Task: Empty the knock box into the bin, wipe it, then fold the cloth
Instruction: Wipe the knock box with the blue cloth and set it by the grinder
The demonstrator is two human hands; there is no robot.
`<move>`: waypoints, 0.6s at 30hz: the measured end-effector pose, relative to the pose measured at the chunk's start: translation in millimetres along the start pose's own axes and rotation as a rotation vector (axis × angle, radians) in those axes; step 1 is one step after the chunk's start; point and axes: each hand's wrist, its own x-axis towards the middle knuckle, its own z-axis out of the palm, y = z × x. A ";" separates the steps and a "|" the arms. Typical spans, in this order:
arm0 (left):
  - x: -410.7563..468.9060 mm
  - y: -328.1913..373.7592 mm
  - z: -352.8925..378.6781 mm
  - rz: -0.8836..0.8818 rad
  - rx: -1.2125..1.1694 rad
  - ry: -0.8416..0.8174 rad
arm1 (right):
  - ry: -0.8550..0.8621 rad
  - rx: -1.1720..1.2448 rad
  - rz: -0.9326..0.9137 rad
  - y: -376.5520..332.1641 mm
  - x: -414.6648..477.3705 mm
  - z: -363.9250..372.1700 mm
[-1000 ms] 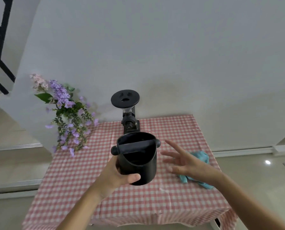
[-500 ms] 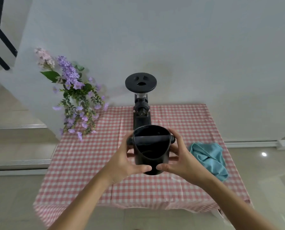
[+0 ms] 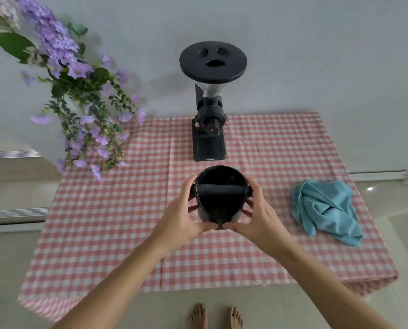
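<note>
Knock box point(image 3: 222, 198): black, round, upright, mouth facing the camera, a padded bar across the opening. Interior dark; contents cannot be told. Held over the middle of the tabletop point(image 3: 117, 222); whether its base touches the cloth cover is hidden.

Left hand point(image 3: 181, 219): its grip is closed around the box's left wall, thumb at the near lower edge, fingers wrapped behind.

Right hand point(image 3: 257, 219): its grip is closed around the box's right wall, thumb at the near lower edge, almost meeting the left thumb; fingers curl along the far side.

Cloth point(image 3: 326, 210): blue, crumpled in a loose heap, lying on the tabletop well to the right of the grip, near the right edge, untouched.

Grinder point(image 3: 210, 129): black, upright, with a round lid on its hopper, standing just beyond the grip against the wall.

Flowers point(image 3: 79, 96): purple blooms with green leaves, hanging over the far left corner, beyond and left of the grip.

Tabletop cover: pink and white check, draped over the near edge.

Feet point(image 3: 216, 317): bare, on the pale floor below the grip.
</note>
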 end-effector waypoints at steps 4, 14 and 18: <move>29.7 -36.5 10.1 -0.005 0.016 0.032 | 0.006 -0.078 -0.041 33.5 33.9 8.9; 102.6 -104.9 17.3 0.048 0.119 0.125 | 0.026 -0.139 -0.121 105.2 115.9 21.9; 115.2 -117.0 19.5 0.051 0.193 0.147 | 0.051 -0.170 -0.136 123.2 128.4 26.4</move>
